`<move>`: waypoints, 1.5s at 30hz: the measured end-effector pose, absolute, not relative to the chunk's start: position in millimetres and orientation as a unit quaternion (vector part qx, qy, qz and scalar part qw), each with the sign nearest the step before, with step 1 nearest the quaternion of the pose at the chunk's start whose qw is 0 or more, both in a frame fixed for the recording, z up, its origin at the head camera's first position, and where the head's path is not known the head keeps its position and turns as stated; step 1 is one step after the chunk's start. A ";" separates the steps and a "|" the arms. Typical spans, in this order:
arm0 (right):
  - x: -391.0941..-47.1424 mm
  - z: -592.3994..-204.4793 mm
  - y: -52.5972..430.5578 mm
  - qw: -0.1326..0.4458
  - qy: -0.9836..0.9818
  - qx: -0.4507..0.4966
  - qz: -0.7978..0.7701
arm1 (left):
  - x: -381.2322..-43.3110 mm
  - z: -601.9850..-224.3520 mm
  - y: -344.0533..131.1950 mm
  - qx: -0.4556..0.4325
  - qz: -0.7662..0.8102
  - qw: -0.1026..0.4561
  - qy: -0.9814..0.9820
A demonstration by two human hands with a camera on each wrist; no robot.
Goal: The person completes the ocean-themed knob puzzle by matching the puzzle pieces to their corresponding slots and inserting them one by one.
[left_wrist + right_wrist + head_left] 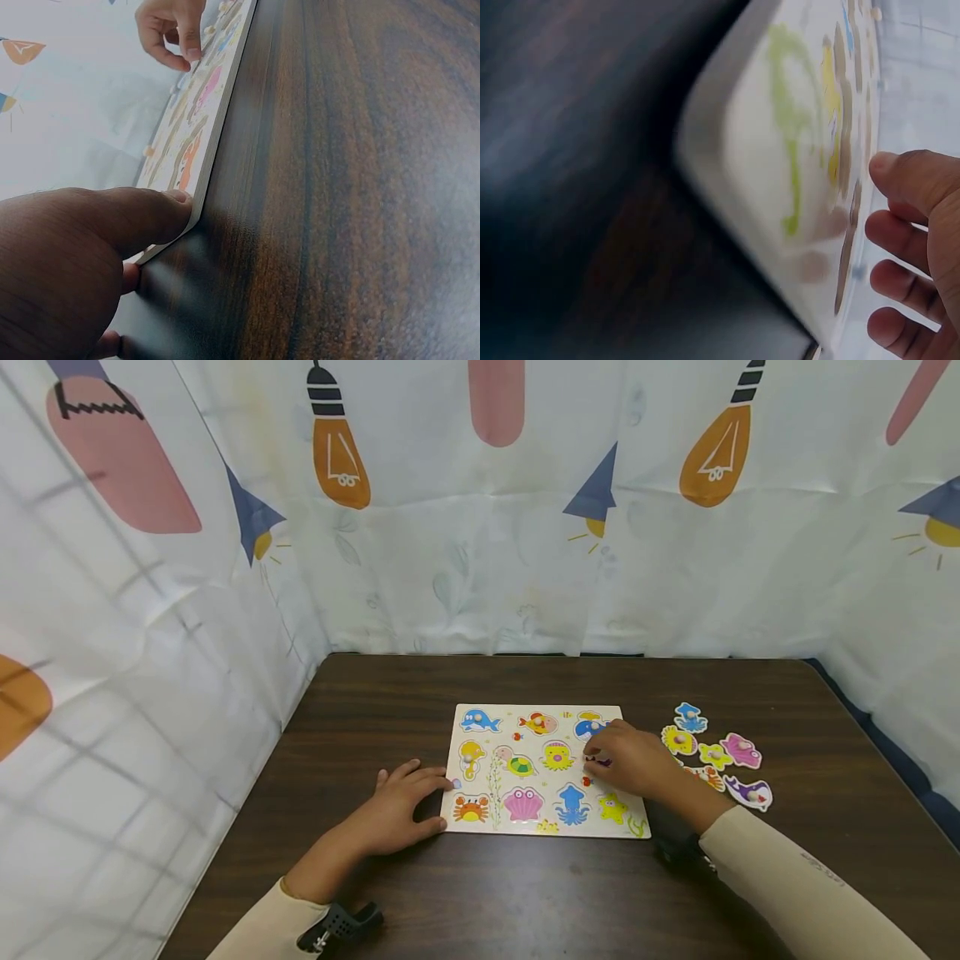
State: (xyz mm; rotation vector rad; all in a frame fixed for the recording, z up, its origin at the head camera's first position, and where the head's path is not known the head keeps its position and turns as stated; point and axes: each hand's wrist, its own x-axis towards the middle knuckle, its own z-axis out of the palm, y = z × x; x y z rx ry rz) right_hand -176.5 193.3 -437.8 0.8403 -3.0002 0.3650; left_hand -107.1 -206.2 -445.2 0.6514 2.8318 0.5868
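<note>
A wooden peg puzzle board with sea-animal shapes sits on the brown table. My left hand rests at its left edge, the thumb on the near-left corner. Over the board's right side reaches my right hand, just below the blue whale piece. In the right wrist view its fingers are loosely bent and spaced apart, with no piece showing between them. The palm and part of the right column are hidden. Knobbed whale, fish, seahorse and turtle pieces lie in the board.
Right of the board lie several loose pieces: a blue squid, a yellow spiky one, a yellow starfish, a pink shell, an orange one and a purple one. A patterned white curtain surrounds the table.
</note>
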 end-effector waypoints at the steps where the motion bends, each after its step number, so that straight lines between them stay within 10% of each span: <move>1: -176.0 -437.7 195.9 0.003 -0.957 0.266 0.117 | -107.1 -445.3 -206.3 0.219 0.197 0.088 0.952; 45: -166.1 -440.5 283.0 0.039 -0.969 0.219 0.111 | -105.8 -446.7 -207.4 0.228 0.202 0.078 0.949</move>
